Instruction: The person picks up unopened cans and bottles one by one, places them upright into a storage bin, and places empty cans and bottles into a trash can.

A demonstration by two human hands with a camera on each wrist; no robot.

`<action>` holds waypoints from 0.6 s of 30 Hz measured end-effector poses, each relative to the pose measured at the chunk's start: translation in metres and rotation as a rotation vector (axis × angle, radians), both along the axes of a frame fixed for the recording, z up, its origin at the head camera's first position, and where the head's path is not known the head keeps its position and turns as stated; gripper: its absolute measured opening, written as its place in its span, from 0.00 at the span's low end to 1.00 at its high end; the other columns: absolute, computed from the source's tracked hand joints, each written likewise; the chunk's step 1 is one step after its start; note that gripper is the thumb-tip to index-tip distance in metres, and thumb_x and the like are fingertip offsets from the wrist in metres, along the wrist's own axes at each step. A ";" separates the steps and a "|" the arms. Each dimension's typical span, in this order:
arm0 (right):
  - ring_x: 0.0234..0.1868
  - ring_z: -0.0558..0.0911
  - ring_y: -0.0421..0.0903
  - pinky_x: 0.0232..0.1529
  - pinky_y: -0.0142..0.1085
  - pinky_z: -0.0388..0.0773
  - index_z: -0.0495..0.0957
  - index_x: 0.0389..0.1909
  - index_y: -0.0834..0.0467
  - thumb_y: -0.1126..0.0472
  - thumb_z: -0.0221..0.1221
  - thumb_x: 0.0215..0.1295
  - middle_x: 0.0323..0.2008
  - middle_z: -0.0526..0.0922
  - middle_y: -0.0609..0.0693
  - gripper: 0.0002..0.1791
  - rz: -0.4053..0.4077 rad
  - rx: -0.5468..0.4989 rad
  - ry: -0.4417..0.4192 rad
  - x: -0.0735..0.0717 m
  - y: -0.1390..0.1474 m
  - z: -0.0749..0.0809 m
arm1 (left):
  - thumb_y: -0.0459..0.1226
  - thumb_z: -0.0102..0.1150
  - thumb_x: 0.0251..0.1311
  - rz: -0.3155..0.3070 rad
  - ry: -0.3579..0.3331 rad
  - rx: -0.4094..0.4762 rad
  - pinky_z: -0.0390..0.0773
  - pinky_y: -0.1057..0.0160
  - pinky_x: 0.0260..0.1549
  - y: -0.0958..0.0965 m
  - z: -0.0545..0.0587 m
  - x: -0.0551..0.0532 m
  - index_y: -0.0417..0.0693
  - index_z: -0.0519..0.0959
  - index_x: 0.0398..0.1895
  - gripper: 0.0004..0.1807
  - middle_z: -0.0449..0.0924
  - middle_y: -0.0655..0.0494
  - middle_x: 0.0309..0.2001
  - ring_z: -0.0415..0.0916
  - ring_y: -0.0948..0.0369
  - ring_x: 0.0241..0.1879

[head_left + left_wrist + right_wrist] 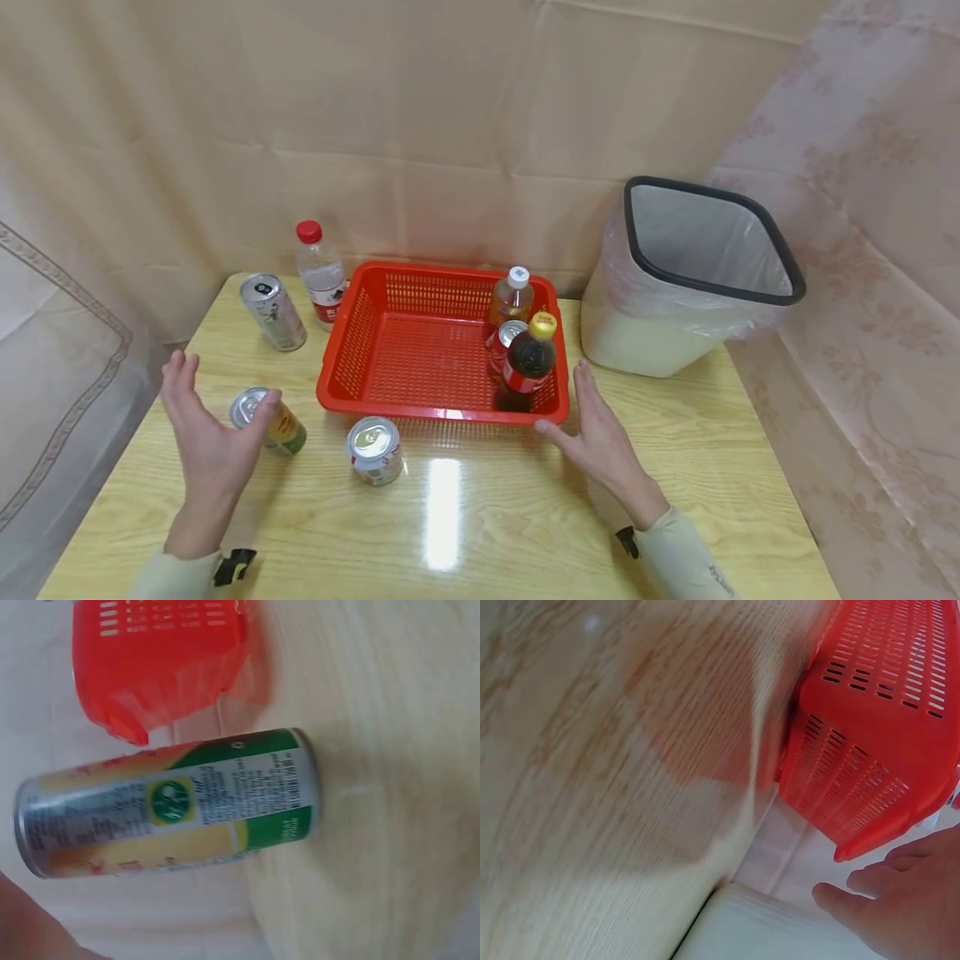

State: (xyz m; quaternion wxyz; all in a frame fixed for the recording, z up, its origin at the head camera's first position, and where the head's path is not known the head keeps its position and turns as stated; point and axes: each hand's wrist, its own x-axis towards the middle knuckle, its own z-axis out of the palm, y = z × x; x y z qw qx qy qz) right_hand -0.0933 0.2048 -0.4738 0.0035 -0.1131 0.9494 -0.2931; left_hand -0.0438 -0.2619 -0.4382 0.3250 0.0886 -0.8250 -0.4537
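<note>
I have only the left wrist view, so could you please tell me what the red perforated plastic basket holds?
Observer: The basket holds a dark cola bottle with a yellow cap, a red metal can with a silver top and a clear bottle with a white cap.
Operator: Thank you; where is the person's bare right hand, please?
Observer: It is near the basket's front right corner.
Operator: And what stands to the basket's right?
Observer: A cream bin with a black rim.

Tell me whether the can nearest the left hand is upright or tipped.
Upright. The yellow and green can has its lid on top and, in the left wrist view, its green end on the table.
</note>
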 end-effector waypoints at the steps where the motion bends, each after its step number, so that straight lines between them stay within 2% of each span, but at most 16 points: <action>1: 0.81 0.50 0.62 0.75 0.59 0.57 0.43 0.82 0.66 0.30 0.62 0.65 0.82 0.43 0.63 0.62 0.001 -0.001 -0.004 0.000 0.000 0.000 | 0.43 0.74 0.53 -0.001 -0.062 0.025 0.39 0.44 0.78 -0.001 -0.001 0.000 0.43 0.52 0.82 0.56 0.44 0.49 0.82 0.38 0.52 0.81; 4: 0.81 0.49 0.62 0.75 0.59 0.57 0.42 0.82 0.65 0.31 0.62 0.66 0.82 0.43 0.63 0.62 0.004 -0.010 -0.013 -0.001 0.000 -0.001 | 0.43 0.75 0.55 -0.009 -0.224 0.091 0.40 0.42 0.78 -0.004 -0.002 0.001 0.50 0.43 0.85 0.61 0.40 0.50 0.84 0.38 0.51 0.82; 9: 0.81 0.48 0.61 0.76 0.59 0.55 0.39 0.83 0.62 0.32 0.63 0.66 0.83 0.41 0.61 0.62 0.027 -0.042 -0.011 -0.001 -0.001 -0.001 | 0.44 0.74 0.60 -0.047 -0.392 0.189 0.44 0.49 0.79 -0.010 -0.006 -0.001 0.55 0.33 0.85 0.64 0.40 0.51 0.84 0.39 0.52 0.82; 13: 0.82 0.48 0.60 0.76 0.58 0.55 0.39 0.83 0.63 0.35 0.64 0.66 0.83 0.40 0.59 0.62 0.057 -0.053 0.019 -0.002 -0.004 0.000 | 0.44 0.74 0.61 -0.097 -0.454 0.197 0.48 0.51 0.78 -0.013 -0.009 -0.002 0.53 0.34 0.85 0.63 0.47 0.47 0.83 0.45 0.48 0.81; 16: 0.82 0.48 0.61 0.77 0.58 0.55 0.39 0.83 0.63 0.36 0.63 0.68 0.83 0.39 0.59 0.60 0.077 -0.044 0.030 -0.003 -0.006 -0.001 | 0.44 0.75 0.60 -0.120 -0.466 0.140 0.54 0.57 0.76 -0.012 -0.012 0.000 0.48 0.44 0.84 0.58 0.56 0.44 0.80 0.55 0.46 0.78; 18: 0.82 0.48 0.60 0.77 0.58 0.54 0.38 0.83 0.63 0.36 0.61 0.69 0.83 0.39 0.59 0.59 0.086 -0.034 0.036 -0.003 -0.007 -0.002 | 0.44 0.75 0.59 -0.115 -0.461 0.091 0.60 0.66 0.69 -0.010 -0.013 0.001 0.45 0.53 0.82 0.53 0.64 0.45 0.77 0.63 0.52 0.72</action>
